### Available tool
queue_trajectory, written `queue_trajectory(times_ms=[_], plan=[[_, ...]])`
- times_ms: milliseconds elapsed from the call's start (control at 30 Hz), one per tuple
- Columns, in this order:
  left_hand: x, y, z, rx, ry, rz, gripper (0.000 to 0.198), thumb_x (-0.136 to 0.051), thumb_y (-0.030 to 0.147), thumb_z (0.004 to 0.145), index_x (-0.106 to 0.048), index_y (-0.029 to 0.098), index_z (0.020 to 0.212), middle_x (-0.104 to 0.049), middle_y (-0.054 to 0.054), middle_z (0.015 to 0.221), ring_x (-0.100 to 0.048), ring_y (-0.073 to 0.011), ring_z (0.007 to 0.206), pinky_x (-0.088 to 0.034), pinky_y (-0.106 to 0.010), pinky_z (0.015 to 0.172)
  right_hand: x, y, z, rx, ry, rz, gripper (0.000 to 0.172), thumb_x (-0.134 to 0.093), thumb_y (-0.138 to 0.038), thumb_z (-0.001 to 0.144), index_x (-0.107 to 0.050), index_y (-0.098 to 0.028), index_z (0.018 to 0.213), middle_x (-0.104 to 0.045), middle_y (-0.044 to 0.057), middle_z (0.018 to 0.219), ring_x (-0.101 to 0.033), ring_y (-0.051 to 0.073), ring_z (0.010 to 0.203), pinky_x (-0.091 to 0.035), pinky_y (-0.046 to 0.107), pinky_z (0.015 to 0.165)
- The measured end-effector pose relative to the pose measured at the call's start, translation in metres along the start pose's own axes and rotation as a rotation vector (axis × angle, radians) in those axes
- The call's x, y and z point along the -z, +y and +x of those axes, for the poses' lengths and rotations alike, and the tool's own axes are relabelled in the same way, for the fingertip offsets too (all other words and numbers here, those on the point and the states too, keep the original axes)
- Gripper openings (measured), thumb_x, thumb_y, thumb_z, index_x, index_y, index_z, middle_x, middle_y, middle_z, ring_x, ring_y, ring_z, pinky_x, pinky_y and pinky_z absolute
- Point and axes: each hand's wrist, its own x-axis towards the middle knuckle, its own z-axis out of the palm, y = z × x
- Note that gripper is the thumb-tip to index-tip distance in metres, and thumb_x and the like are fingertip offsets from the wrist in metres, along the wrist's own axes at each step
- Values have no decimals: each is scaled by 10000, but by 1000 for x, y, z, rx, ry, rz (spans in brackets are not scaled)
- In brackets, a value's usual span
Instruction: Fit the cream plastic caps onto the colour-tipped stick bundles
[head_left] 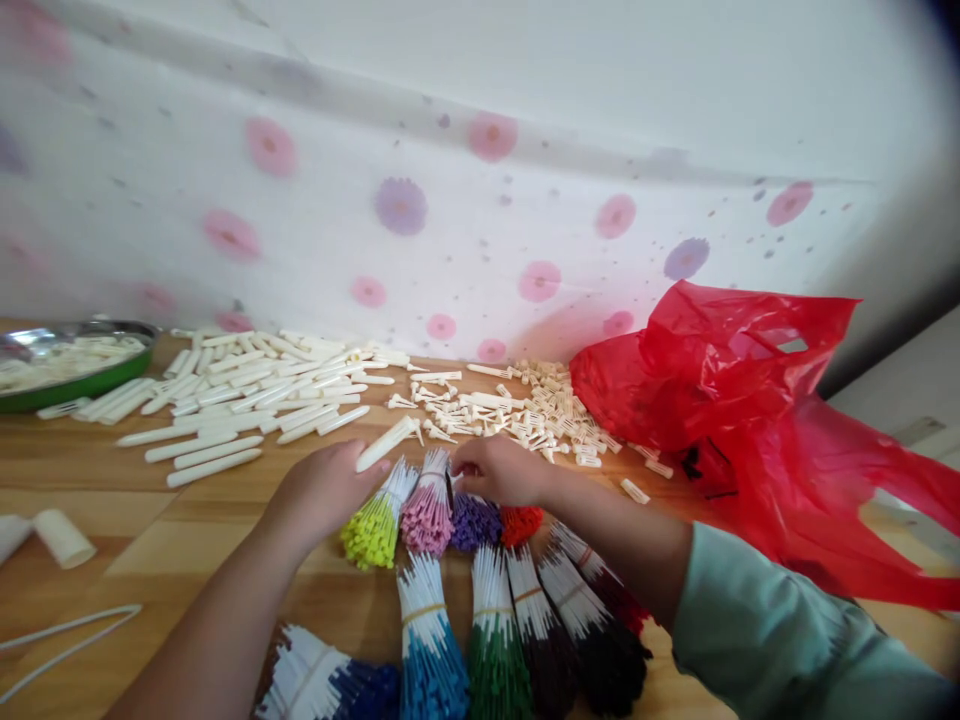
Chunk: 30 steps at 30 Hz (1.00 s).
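Note:
My left hand (pixel 322 490) holds a white plastic tube (pixel 386 443) that points up and right. My right hand (pixel 495 468) pinches at the white ends of a pink-tipped bundle (pixel 429 510), fingers closed on the sticks. Around it lie a yellow-green bundle (pixel 375 525), a purple one (pixel 474 522) and a red one (pixel 520 522). Nearer me lie blue (pixel 427 640), green (pixel 495 650) and dark bundles (pixel 592 640), each tied with a band. The right forearm wears a pale green sleeve (pixel 765 630).
White tubes (pixel 232 400) lie in a heap at back left, small white caps (pixel 532 410) at back centre. A red plastic bag (pixel 750 420) fills the right. A green-rimmed metal tray (pixel 67 362) sits far left. A floral cloth hangs behind the wooden table (pixel 150 540).

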Motion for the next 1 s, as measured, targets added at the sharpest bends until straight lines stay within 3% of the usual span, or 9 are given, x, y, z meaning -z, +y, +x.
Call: queue_trajectory(times_ms=[167, 300, 433, 567, 667, 767, 867, 1000], plan=[[-22, -7, 7, -129, -208, 168, 302, -536, 478, 711, -656, 202, 737, -697, -92, 833, -635, -266, 782, -410, -301, 620, -27, -28, -6, 166, -65, -310, 471, -583, -492, 784, -562, -219, 1167, -601, 80, 962, -531, 223, 887, -420, 330, 757], [-27, -8, 8, -141, -263, 173, 268, -557, 449, 695, -679, 214, 730, -710, -74, 765, -639, -254, 720, -410, -294, 597, -43, -34, -7, 109, -44, -449, 326, -530, -430, 820, -593, -244, 1080, -581, 70, 947, -519, 235, 864, -427, 359, 737], [-22, -12, 9, -151, -276, 173, 265, -499, 406, 736, -688, 222, 763, -718, -71, 794, -644, -250, 750, -405, -289, 603, -39, -43, -23, 123, -18, -421, 287, -538, -351, 827, -590, -216, 1076, -575, 75, 983, -499, 228, 909, -411, 374, 804], [-19, -18, 12, -124, -252, 189, 282, -473, 387, 735, -680, 204, 793, -712, -102, 851, -638, -272, 788, -409, -313, 631, -44, -80, -47, 420, -29, -280, 557, -546, -540, 795, -458, -284, 1281, -482, 70, 1237, -448, 239, 1059, -388, 385, 900], [-19, -23, 15, -102, -242, 200, 311, -453, 413, 743, -668, 192, 779, -705, -112, 824, -636, -272, 758, -407, -317, 615, -67, -111, -56, 564, -43, -314, 462, -496, -544, 830, -491, -354, 1252, -383, 31, 1365, -430, 259, 1119, -401, 418, 910], [-17, -27, 17, -91, -245, 206, 303, -462, 427, 736, -656, 195, 745, -699, -99, 772, -637, -258, 720, -398, -307, 589, -95, -130, -53, 512, -46, -391, 297, -466, -427, 874, -597, -328, 1122, -399, 56, 1362, -519, 276, 989, -500, 394, 684], [-14, -30, 17, -88, -248, 205, 302, -468, 433, 737, -652, 193, 730, -695, -99, 744, -638, -254, 700, -393, -305, 571, -109, -138, -50, 389, -19, -447, 252, -492, -379, 852, -646, -258, 1011, -494, 140, 1237, -575, 285, 837, -497, 358, 497], [-12, -28, 14, -93, -223, 189, 307, -455, 417, 755, -662, 195, 803, -705, -113, 816, -645, -272, 764, -404, -313, 595, -111, -141, -51, 189, -8, -493, 484, -552, -576, 746, -670, -144, 930, -536, 257, 1123, -603, 329, 771, -493, 381, 452]])
